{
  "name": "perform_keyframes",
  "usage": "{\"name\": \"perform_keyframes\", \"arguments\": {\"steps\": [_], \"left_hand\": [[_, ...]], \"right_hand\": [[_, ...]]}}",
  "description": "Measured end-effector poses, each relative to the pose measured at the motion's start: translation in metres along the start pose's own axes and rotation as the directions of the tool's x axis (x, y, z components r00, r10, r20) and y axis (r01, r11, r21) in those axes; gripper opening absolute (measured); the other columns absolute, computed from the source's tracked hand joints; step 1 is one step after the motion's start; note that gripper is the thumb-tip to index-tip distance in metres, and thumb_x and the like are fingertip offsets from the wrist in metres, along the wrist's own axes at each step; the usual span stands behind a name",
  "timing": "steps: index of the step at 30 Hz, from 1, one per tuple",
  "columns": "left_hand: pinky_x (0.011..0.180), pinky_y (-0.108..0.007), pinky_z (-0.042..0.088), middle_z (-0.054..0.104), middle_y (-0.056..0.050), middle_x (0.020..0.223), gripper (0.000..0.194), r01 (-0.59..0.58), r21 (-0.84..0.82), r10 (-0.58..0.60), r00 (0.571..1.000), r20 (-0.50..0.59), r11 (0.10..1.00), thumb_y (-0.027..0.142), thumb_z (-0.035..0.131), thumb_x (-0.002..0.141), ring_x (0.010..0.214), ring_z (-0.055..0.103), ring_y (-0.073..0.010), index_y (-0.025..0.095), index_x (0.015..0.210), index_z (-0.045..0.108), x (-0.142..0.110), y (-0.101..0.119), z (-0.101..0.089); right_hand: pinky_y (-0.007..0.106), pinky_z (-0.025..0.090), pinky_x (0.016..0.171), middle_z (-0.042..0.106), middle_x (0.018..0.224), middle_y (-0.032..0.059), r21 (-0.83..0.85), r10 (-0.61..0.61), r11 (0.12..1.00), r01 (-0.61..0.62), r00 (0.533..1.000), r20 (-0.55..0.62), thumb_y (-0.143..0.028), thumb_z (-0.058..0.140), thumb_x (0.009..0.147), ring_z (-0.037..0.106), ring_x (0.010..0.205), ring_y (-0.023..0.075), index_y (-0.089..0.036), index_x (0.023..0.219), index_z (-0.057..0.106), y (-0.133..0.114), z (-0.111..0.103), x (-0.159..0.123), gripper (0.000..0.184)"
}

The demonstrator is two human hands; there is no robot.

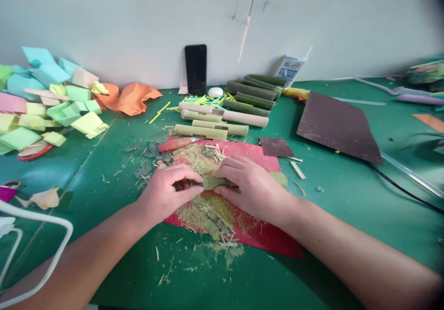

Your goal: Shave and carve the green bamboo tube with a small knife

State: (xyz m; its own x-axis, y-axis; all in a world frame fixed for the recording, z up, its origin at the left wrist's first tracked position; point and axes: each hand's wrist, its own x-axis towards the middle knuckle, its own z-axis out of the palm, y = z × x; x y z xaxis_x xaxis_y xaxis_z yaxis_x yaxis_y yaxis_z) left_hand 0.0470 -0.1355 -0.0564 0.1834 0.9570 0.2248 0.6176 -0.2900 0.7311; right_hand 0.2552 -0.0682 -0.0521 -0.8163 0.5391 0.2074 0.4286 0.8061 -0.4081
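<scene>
A pale green bamboo tube point(211, 182) lies crosswise between my hands, low over a red sheet point(270, 241) covered in shavings and dust. My right hand point(251, 187) is wrapped over its middle, and its rounded end shows past the palm. My left hand point(166, 190) closes thumb and fingers around the other end; something dark shows between those fingers, too hidden to name for certain. Just behind the hands lies a knife with a red handle point(176, 144). Strips of peeled bamboo point(217, 224) lie in front of the tube.
Several cut bamboo tubes point(220, 128) lie behind the sheet, near a phone point(196, 69) leaning on the wall. A large dark brown sheet point(338, 127) and a small dark square point(276, 147) are at right. Folded coloured papers point(45, 97) pile up left; a white cable point(67, 226) is nearer.
</scene>
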Motion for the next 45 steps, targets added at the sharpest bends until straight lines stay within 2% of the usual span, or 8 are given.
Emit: {"name": "perform_keyframes", "arguments": {"steps": [6,11,18,26,31,36,42,45], "left_hand": [[0.073,-0.025,0.050,0.066,-0.003,0.088,0.016,-0.136,0.102,0.131,0.990,0.049,0.985,0.022,0.067,0.078,0.077,0.062,-0.0127,0.018,0.093,0.068,0.001,-0.007,-0.002],[0.074,-0.025,0.050,0.065,-0.004,0.087,0.013,-0.241,0.151,0.230,0.969,0.088,0.959,0.020,0.058,0.085,0.079,0.062,-0.0121,0.019,0.094,0.067,0.001,-0.007,-0.006],[0.070,-0.025,0.048,0.061,-0.006,0.085,0.019,-0.348,0.288,0.318,0.937,0.146,0.892,0.022,0.050,0.091,0.076,0.058,-0.0122,0.017,0.097,0.066,0.006,-0.001,0.004],[0.070,-0.026,0.045,0.057,-0.005,0.084,0.018,-0.368,0.342,0.313,0.927,0.208,0.865,0.019,0.048,0.091,0.075,0.054,-0.0122,0.017,0.098,0.065,0.000,-0.003,-0.004],[0.068,-0.025,0.045,0.057,-0.005,0.082,0.018,-0.388,0.342,0.341,0.921,0.191,0.856,0.020,0.047,0.091,0.073,0.053,-0.0121,0.016,0.091,0.065,0.004,0.001,0.004],[0.068,-0.026,0.044,0.056,-0.004,0.080,0.021,-0.355,0.341,0.295,0.931,0.216,0.870,0.020,0.045,0.092,0.073,0.053,-0.0122,0.017,0.090,0.065,0.001,0.005,0.002],[0.071,-0.026,0.046,0.058,-0.005,0.081,0.017,-0.329,0.291,0.292,0.942,0.164,0.898,0.021,0.049,0.090,0.075,0.056,-0.0132,0.015,0.091,0.065,0.007,0.000,0.005],[0.073,-0.026,0.047,0.062,-0.006,0.088,0.013,-0.301,0.219,0.299,0.953,0.046,0.928,0.021,0.057,0.086,0.081,0.059,-0.0137,0.015,0.094,0.065,0.011,-0.005,0.002]], "right_hand": [[0.031,0.040,0.071,0.059,0.086,0.0047,0.013,0.012,1.000,-0.012,1.000,0.002,-0.018,0.061,0.079,0.052,0.082,0.0175,-0.016,0.086,0.060,0.000,-0.001,0.000,0.007],[0.031,0.041,0.070,0.059,0.086,0.0051,0.025,0.024,0.999,-0.024,1.000,0.002,-0.019,0.061,0.079,0.052,0.081,0.0177,-0.017,0.088,0.060,0.000,-0.002,0.000,0.010],[0.030,0.040,0.068,0.060,0.083,0.0048,0.029,0.043,0.999,-0.042,0.998,-0.034,-0.015,0.063,0.075,0.053,0.079,0.0176,-0.017,0.084,0.060,-0.001,0.000,0.001,0.010],[0.030,0.041,0.071,0.061,0.086,0.0047,0.074,0.060,0.996,-0.058,0.998,-0.026,-0.014,0.064,0.073,0.054,0.082,0.0174,-0.017,0.088,0.061,0.002,0.001,0.000,0.016],[0.029,0.041,0.069,0.060,0.084,0.0047,0.080,0.055,0.995,-0.053,0.998,-0.017,-0.014,0.063,0.075,0.053,0.080,0.0168,-0.016,0.086,0.060,0.001,0.001,0.001,0.011],[0.029,0.041,0.070,0.060,0.085,0.0044,0.084,0.059,0.995,-0.058,0.998,-0.010,-0.013,0.063,0.074,0.053,0.081,0.0170,-0.017,0.086,0.060,0.000,0.000,0.001,0.013],[0.029,0.040,0.067,0.060,0.084,0.0047,0.027,0.069,0.997,-0.069,0.997,-0.020,-0.014,0.062,0.073,0.052,0.079,0.0171,-0.017,0.083,0.058,-0.002,0.000,0.001,0.011],[0.030,0.040,0.068,0.060,0.086,0.0052,-0.012,0.040,0.999,-0.040,0.999,-0.019,-0.013,0.062,0.071,0.052,0.080,0.0181,-0.017,0.083,0.058,-0.003,0.000,0.001,0.014]]}}
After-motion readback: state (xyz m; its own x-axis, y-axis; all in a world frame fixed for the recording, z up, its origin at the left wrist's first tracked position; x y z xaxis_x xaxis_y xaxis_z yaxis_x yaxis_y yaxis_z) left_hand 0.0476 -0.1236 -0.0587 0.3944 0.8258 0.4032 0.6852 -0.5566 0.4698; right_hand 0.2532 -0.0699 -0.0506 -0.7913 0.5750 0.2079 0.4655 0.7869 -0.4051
